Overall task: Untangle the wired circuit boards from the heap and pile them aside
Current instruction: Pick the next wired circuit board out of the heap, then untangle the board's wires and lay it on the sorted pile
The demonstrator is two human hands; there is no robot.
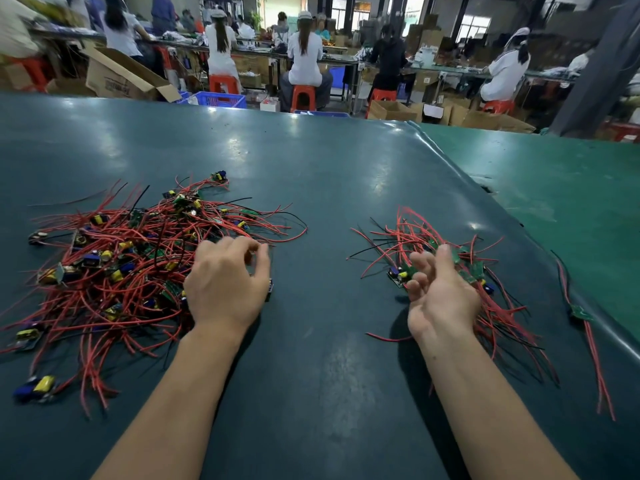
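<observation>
Left fingers (pixel 254 252) curled, pinching a wire at heap (pixel 114 268) edge; right hand (pixel 438 292) loose, empty, over pile (pixel 460 271). Mid-extraction, likely; next: draw board free, carry across.

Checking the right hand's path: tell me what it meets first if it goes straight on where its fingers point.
Probably the sorted pile: the right hand points up-left over its boards and red wires, though height is unclear.

Beyond the dark table (pixel 311 174), seated workers (pixel 306 60) on red stools (pixel 303 98).
</observation>
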